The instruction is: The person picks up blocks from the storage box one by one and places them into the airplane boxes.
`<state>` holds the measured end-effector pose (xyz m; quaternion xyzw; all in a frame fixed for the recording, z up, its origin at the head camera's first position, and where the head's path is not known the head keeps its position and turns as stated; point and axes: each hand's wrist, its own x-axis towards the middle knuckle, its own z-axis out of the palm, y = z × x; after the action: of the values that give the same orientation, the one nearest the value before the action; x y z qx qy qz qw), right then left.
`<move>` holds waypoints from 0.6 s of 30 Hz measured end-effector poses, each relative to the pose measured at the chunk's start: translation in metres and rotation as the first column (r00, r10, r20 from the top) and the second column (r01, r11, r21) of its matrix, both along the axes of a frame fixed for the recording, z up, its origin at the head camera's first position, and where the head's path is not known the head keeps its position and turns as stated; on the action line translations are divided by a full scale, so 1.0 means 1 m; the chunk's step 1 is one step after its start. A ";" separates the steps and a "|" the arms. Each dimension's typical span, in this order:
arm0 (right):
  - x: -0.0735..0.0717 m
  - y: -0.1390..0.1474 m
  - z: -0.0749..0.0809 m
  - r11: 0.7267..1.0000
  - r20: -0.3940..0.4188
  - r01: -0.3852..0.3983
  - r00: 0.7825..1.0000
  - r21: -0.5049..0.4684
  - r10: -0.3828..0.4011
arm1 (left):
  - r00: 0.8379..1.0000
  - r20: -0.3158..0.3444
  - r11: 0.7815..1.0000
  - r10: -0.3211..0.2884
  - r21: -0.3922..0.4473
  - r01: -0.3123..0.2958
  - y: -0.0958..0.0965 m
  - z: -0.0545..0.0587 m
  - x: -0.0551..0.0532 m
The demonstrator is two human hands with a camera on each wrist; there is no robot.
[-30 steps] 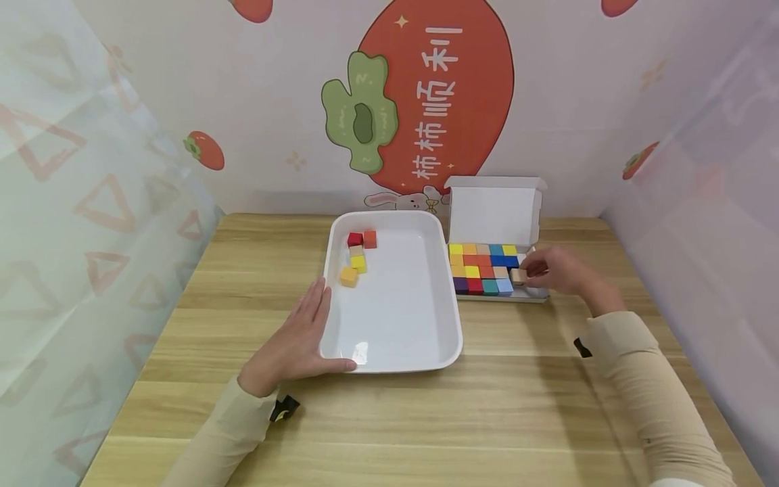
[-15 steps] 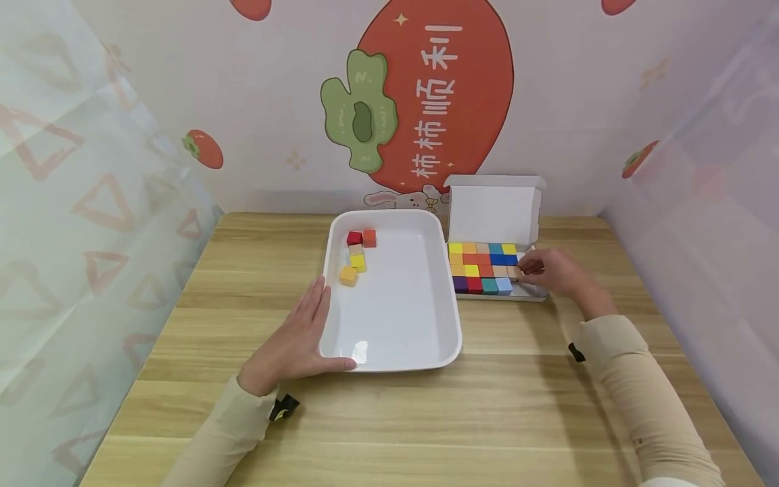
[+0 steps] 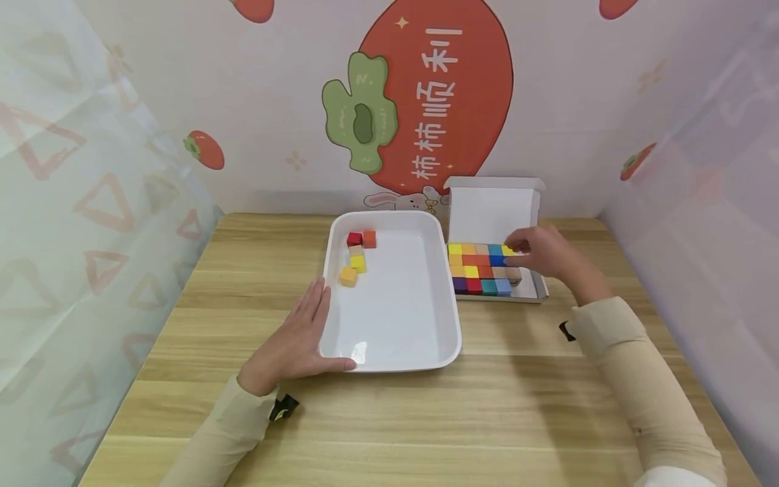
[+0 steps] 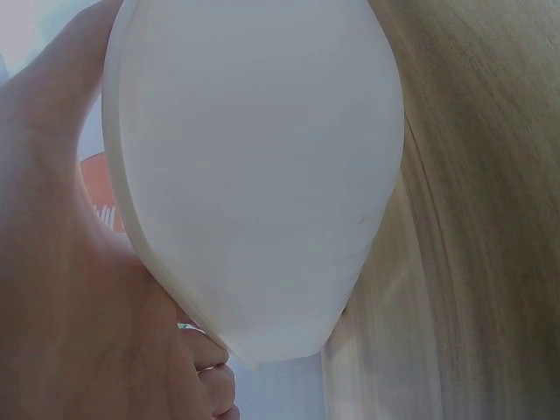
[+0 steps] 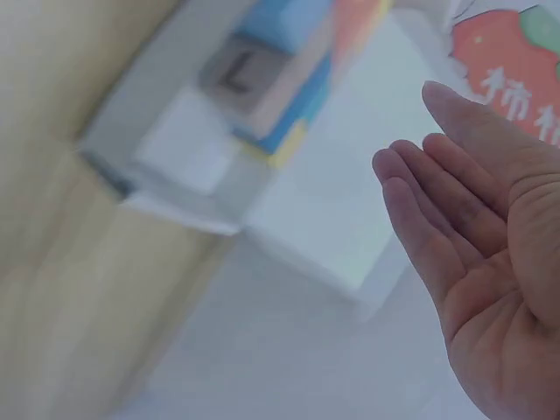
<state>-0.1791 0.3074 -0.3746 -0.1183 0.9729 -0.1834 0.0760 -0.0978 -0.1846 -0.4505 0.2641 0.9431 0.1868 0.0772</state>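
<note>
My left hand (image 3: pixel 298 338) rests at the near left corner of a white tray (image 3: pixel 453 325), its thumb along the front rim and its fingers along the left side. Inside that tray lie several small cubes, among them a red cube (image 3: pixel 355 239) and an orange-yellow cube (image 3: pixel 349 276). My right hand (image 3: pixel 541 251) hovers over the right part of a white lidded box (image 3: pixel 532 291) filled with coloured cubes. In the right wrist view its fingers are extended, holding nothing. A plain wooden cube (image 5: pixel 243 83) with a dark mark on its side ends one row there.
The box's lid (image 3: pixel 489 213) stands raised at the back, near the printed wall (image 3: pixel 262 182). Box and tray stand side by side on the wooden table (image 3: pixel 426 426). The box's right end has bare floor showing.
My right hand has let go of the wooden cube, now set at the end of its row, and has lifted up and to the left. My left hand stays put.
</note>
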 end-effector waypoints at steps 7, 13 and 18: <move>-0.013 -0.057 0.026 0.998 0.002 -0.062 0.998 -0.017 0.062 | 1.000 -0.001 1.000 0.001 0.000 -0.001 0.000 -0.001 0.000; -0.027 -0.107 0.030 0.984 -0.013 -0.149 0.989 -0.093 0.149 | 1.000 -0.003 1.000 -0.002 -0.008 0.002 0.001 0.000 0.000; -0.038 -0.150 0.028 0.966 -0.007 -0.234 0.972 -0.107 0.235 | 1.000 0.000 1.000 0.002 -0.009 -0.002 0.001 0.000 -0.001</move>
<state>-0.2175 0.1578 -0.3463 -0.2360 0.9407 -0.2253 0.0933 -0.0983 -0.1834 -0.4509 0.2626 0.9442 0.1826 0.0779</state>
